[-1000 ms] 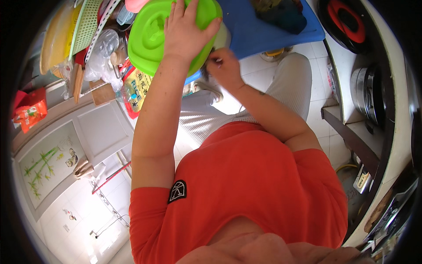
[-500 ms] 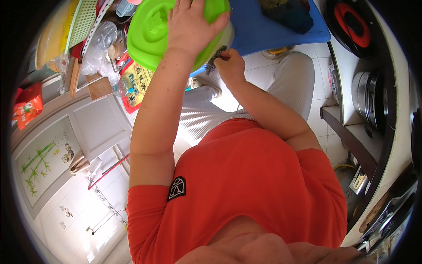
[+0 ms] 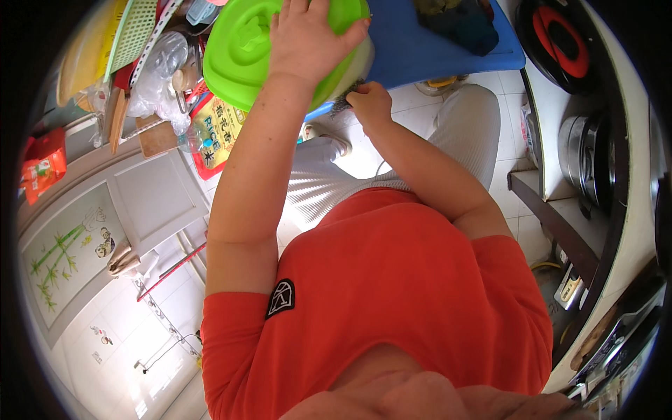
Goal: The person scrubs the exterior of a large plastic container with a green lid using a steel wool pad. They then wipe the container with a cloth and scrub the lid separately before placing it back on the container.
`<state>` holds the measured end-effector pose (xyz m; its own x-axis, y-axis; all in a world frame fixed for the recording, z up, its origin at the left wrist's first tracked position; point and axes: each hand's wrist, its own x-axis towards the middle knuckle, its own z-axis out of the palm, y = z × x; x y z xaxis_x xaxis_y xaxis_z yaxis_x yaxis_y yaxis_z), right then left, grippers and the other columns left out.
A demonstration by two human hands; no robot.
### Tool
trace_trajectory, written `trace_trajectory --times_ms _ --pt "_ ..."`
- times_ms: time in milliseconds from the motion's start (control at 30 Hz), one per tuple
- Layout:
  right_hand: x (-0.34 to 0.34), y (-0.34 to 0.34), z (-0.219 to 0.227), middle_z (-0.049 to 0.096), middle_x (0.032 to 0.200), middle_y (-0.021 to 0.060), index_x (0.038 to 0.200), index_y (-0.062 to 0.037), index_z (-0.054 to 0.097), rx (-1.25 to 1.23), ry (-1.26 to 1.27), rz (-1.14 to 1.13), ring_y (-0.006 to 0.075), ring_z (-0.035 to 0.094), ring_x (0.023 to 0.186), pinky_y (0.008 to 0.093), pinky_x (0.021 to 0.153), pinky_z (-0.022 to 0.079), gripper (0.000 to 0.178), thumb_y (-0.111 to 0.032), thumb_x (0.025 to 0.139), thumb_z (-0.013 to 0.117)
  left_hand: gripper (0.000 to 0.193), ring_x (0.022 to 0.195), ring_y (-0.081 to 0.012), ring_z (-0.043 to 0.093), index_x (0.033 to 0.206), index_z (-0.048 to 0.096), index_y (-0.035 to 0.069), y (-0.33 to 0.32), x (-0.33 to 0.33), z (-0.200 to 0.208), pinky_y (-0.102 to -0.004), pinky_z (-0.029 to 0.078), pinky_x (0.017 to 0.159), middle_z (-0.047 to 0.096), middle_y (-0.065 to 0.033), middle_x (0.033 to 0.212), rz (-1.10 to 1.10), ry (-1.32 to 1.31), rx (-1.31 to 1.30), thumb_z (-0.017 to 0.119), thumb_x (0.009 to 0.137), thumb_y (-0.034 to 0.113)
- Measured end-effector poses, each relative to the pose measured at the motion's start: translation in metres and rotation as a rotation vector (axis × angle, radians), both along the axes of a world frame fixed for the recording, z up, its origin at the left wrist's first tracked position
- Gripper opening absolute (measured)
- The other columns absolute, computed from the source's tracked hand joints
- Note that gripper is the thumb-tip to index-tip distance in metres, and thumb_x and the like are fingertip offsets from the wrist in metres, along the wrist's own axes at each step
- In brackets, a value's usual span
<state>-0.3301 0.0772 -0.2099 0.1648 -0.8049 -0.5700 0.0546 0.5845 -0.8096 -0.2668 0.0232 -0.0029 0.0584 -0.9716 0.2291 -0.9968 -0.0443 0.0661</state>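
My left hand (image 3: 306,43) lies flat on a bright green plastic lid (image 3: 234,66), its fingers spread and the fingertips cut off by the top edge. Under the lid shows the whitish side wall (image 3: 362,61) of its container. My right hand (image 3: 372,105) pinches a dark grey scouring pad (image 3: 342,103), which looks like steel wool, against the lower near side of that container. The pad is partly covered by my fingers. Both forearms reach away from my body, the left one passing in front of the lid.
A blue tabletop (image 3: 448,59) holds a dark cloth-like bundle (image 3: 465,24). To the left are a yellow rice bag (image 3: 222,126), clear plastic bags (image 3: 161,73) and a pale green basket (image 3: 133,35). Shelves on the right hold a black-and-red round pan (image 3: 560,45) and a metal pot (image 3: 577,157).
My right hand has shifted slightly with the scouring pad, and the pad now sits closer against the container's side, less of it showing. My left hand stays on the lid, which has moved very slightly right.
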Motion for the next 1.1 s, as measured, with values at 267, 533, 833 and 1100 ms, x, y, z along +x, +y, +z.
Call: trace_trajectory --times_ms 267,533,833,1100 --pt "-0.002 0.008 0.040 0.061 0.099 0.0172 0.102 0.0086 0.057 0.197 -0.324 -0.084 0.0246 0.067 0.082 0.0332 0.064 0.062 0.026 0.003 0.079 0.067 0.085 0.145 -0.0420 0.028 0.150 0.037 0.004 0.003 0.007 -0.006 -0.0530 0.022 0.119 0.031 -0.0288 0.156 0.002 0.028 -0.013 0.071 0.083 0.043" --pt "0.000 -0.018 -0.022 0.061 0.098 0.0183 0.102 0.0094 0.057 0.235 -0.202 -0.073 0.0260 0.067 0.083 0.0350 0.064 0.062 0.027 0.002 0.078 0.068 0.085 0.146 -0.0414 0.027 0.150 0.038 0.003 -0.004 -0.006 -0.001 -0.0530 0.023 0.119 0.031 -0.0282 0.156 -0.004 0.003 -0.023 0.070 0.083 0.043" --pt "-0.015 -0.007 0.066 0.064 0.094 0.0171 0.100 0.0077 0.059 0.144 -0.389 -0.037 0.0265 0.068 0.078 0.0331 0.065 0.061 0.024 -0.001 0.079 0.067 0.084 0.144 -0.0433 0.029 0.149 0.038 0.002 -0.003 -0.003 0.001 -0.0523 0.025 0.118 0.032 -0.0295 0.155 0.011 -0.006 -0.004 0.071 0.083 0.041" --pt "-0.013 -0.029 0.042 0.070 0.090 0.0133 0.101 0.0031 0.069 -0.228 -0.113 -0.223 0.0206 0.068 0.079 0.0328 0.070 0.055 0.024 -0.006 0.080 0.067 0.083 0.141 -0.0460 0.033 0.149 0.038 0.002 0.001 -0.004 -0.001 -0.0523 0.027 0.117 0.032 -0.0313 0.154 -0.008 0.059 0.010 0.072 0.083 0.040"
